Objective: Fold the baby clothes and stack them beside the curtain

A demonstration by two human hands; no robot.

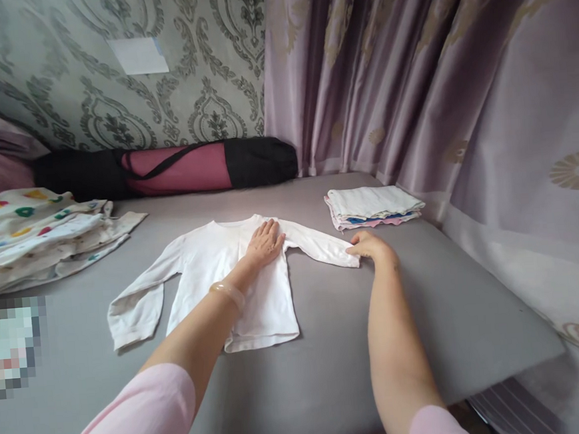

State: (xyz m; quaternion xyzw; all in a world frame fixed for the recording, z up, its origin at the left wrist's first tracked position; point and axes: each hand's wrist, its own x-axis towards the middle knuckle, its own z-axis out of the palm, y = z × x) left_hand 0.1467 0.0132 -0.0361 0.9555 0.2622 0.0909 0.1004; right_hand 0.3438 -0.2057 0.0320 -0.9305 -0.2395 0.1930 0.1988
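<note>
A small white long-sleeved shirt (203, 264) lies spread on the grey bed surface (304, 403), neckline away from me. My left hand (265, 243) rests flat on its chest near the right-hand shoulder, fingers stretched out. My right hand (372, 245) pinches the cuff of the sleeve that reaches out to the right. The other sleeve lies bent down at the left, its cuff towards me. Part of the shirt's front is hidden under my left forearm.
A folded stack of cloths (373, 205) sits at the back right. Patterned clothes (35, 237) are heaped at the left. Along the wall lies a black and pink rolled bag (180, 169). Purple curtains (388, 69) hang at the right, beside the bed's edge.
</note>
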